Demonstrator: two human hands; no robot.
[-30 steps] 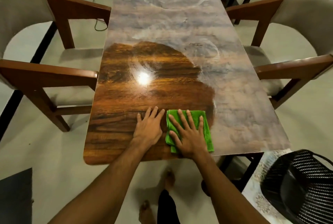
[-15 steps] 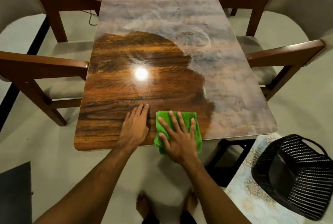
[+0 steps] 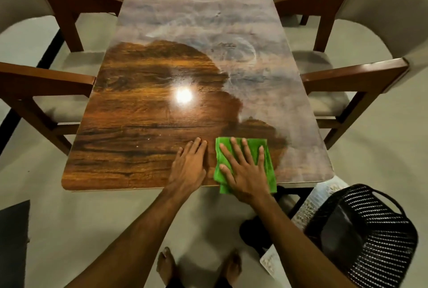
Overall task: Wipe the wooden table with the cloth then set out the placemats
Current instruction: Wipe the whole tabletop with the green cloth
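Cloth (image 3: 270, 172), green and folded, sits under my splayed right hand (image 3: 245, 176) at six o'clock on the glossy wooden table (image 3: 139, 125), left hand (image 3: 188, 169) flat beside.

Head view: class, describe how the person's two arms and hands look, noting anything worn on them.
The left hand and right hand are bare: no gloves, rings, watch or bracelet show. No sleeve shows either, all the way down to the bottom edge of the picture, so nothing worn is visible on either arm.
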